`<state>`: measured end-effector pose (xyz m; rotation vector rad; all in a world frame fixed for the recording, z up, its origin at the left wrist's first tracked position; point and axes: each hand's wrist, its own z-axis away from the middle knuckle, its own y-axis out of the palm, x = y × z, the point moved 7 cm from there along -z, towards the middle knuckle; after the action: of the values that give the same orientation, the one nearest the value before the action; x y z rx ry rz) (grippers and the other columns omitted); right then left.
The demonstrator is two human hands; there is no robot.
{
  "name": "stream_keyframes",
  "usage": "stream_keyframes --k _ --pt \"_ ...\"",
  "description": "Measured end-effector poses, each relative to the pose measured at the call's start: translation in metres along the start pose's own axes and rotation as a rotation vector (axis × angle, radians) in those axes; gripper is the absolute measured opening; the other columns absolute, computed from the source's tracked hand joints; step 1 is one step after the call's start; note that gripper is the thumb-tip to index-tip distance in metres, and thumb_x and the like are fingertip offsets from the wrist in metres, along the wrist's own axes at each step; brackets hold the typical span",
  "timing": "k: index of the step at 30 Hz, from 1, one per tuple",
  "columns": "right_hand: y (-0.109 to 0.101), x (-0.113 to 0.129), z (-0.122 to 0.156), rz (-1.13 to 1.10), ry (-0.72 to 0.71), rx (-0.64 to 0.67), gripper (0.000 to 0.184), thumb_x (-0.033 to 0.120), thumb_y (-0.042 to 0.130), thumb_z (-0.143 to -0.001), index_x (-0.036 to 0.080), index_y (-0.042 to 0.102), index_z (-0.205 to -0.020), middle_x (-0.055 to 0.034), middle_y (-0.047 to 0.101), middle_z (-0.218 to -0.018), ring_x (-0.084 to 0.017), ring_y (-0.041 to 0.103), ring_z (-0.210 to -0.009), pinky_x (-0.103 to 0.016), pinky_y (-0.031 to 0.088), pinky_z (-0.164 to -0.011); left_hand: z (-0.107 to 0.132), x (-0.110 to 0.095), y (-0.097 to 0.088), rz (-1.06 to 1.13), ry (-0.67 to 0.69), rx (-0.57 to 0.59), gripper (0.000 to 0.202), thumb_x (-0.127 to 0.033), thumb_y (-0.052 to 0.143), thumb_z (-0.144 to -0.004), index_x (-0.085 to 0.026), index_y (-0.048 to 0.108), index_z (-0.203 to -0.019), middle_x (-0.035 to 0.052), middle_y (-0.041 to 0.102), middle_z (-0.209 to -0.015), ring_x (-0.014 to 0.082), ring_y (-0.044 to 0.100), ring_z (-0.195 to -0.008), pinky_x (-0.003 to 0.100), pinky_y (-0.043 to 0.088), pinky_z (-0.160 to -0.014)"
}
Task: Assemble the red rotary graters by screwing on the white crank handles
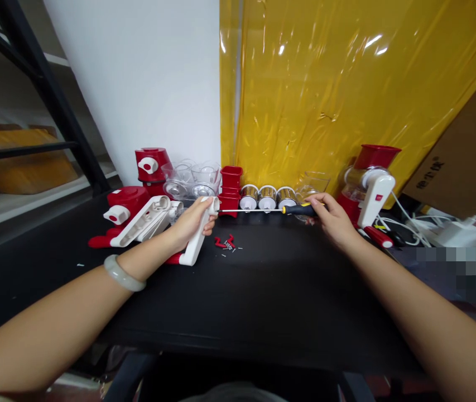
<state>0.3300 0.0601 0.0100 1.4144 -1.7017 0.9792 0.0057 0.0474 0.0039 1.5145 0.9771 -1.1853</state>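
Note:
My left hand (191, 223) is wrapped round a white crank handle (196, 245) with a red grip, holding it tilted above the black table. In my right hand (330, 218) is a long screwdriver (298, 209) with a black and yellow handle. Its thin shaft runs level to the left, and the tip meets the upper end of the crank handle; whether it sits in a screw cannot be made out. On the table below lie small red parts (230, 240) and several loose screws (228, 247).
Behind my left hand stand red grater bases (126, 201), clear plastic hoppers (196, 178) and red pushers (231, 181). Metal grater drums (267, 196) line the back. An assembled rotary grater (371, 184) is at right, near white cables (413, 223) and a cardboard box (455, 162).

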Motion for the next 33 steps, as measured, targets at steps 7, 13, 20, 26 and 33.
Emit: stream_keyframes --k 7,13,20,26,33 --pt "0.0027 -0.0029 0.0018 -0.131 0.110 -0.026 0.034 0.046 0.076 -0.072 0.027 0.063 -0.096 0.0013 0.058 -0.095 -0.012 0.059 -0.069 -0.027 0.054 -0.059 0.0004 0.0006 0.0002 -0.003 0.010 -0.007 0.021 -0.037 0.053 -0.096 -0.021 0.044 -0.087 -0.0032 0.048 -0.067 0.0064 0.039 -0.043 0.018 0.030 -0.041" --pt "-0.0003 0.0014 0.0006 -0.006 0.052 -0.035 0.031 0.055 0.065 -0.082 0.025 0.061 -0.088 -0.0002 0.062 -0.081 -0.017 0.062 -0.063 -0.032 0.054 -0.057 -0.0003 0.0029 -0.0001 -0.006 -0.005 0.006 0.019 -0.036 0.052 -0.097 -0.021 0.044 -0.088 -0.0037 0.048 -0.066 0.0063 0.039 -0.043 0.017 0.030 -0.041" --pt "-0.0020 0.0035 0.0036 0.198 0.036 -0.017 0.051 0.074 0.050 -0.087 0.025 0.063 -0.086 0.0039 0.050 -0.046 -0.016 0.048 -0.038 -0.030 0.039 -0.044 -0.0014 0.0015 -0.0006 -0.009 0.009 -0.004 0.021 -0.038 0.054 -0.096 -0.021 0.044 -0.088 -0.0038 0.048 -0.066 0.0064 0.038 -0.042 0.017 0.029 -0.040" --pt "-0.0013 0.0020 0.0027 0.163 0.037 0.002 0.045 0.068 0.060 -0.085 0.024 0.064 -0.088 0.0036 0.055 -0.052 -0.013 0.049 -0.040 -0.027 0.039 -0.044 -0.0019 0.0031 -0.0017 -0.010 0.000 -0.006 0.022 -0.039 0.054 -0.096 -0.020 0.045 -0.087 -0.0038 0.048 -0.066 0.0060 0.038 -0.043 0.017 0.030 -0.041" --pt "0.0011 -0.0046 0.0004 -0.060 0.088 -0.030 0.050 0.065 0.077 -0.069 0.024 0.063 -0.092 0.0001 0.062 -0.089 -0.009 0.057 -0.055 -0.026 0.048 -0.050 -0.0020 0.0009 -0.0020 -0.010 0.014 -0.006 0.022 -0.039 0.053 -0.096 -0.020 0.045 -0.087 -0.0035 0.048 -0.066 0.0063 0.038 -0.043 0.017 0.029 -0.041"
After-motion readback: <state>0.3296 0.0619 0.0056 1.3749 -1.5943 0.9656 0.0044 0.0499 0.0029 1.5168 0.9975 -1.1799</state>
